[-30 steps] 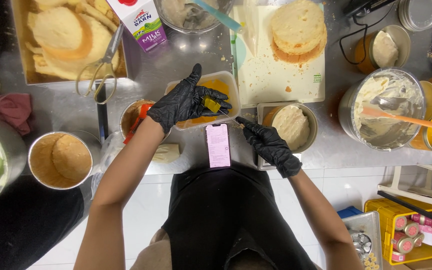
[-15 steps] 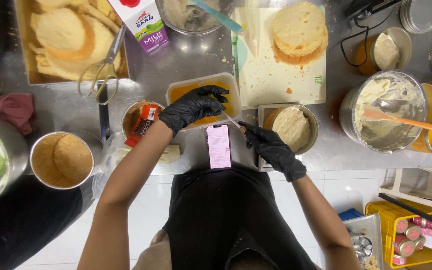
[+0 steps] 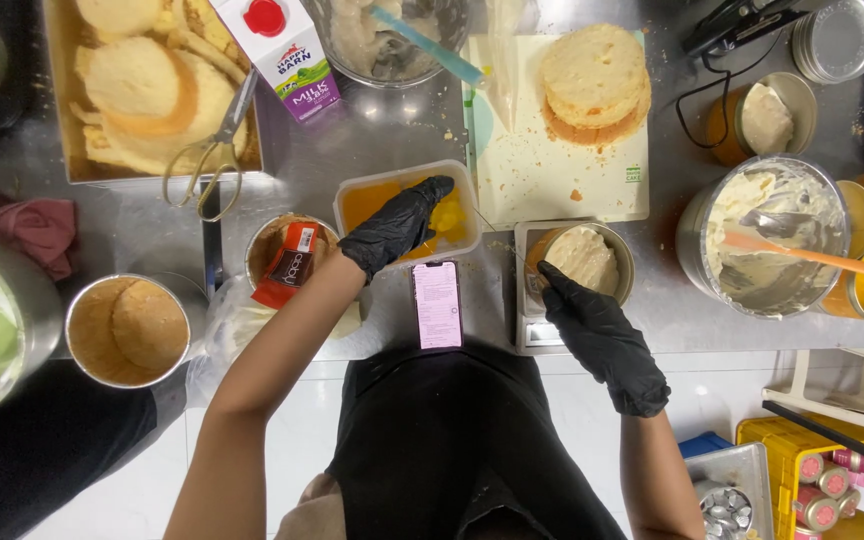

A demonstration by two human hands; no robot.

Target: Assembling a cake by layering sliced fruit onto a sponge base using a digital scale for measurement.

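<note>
Since half a second ago, the black-gloved left hand (image 3: 397, 225) has sunk into the clear rectangular plastic tub of orange fruit pieces (image 3: 407, 210), fingers closed on a piece. Near the steel counter's front edge, the black-gloved right hand (image 3: 597, 330) rests curled beside a cream-filled cup on a small scale (image 3: 574, 262), gripping nothing visible.

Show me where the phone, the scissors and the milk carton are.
phone (image 3: 438, 304), head view, middle of its screen.
scissors (image 3: 204, 168), head view, on the handle loops.
milk carton (image 3: 286, 55), head view, on its white side.
</note>
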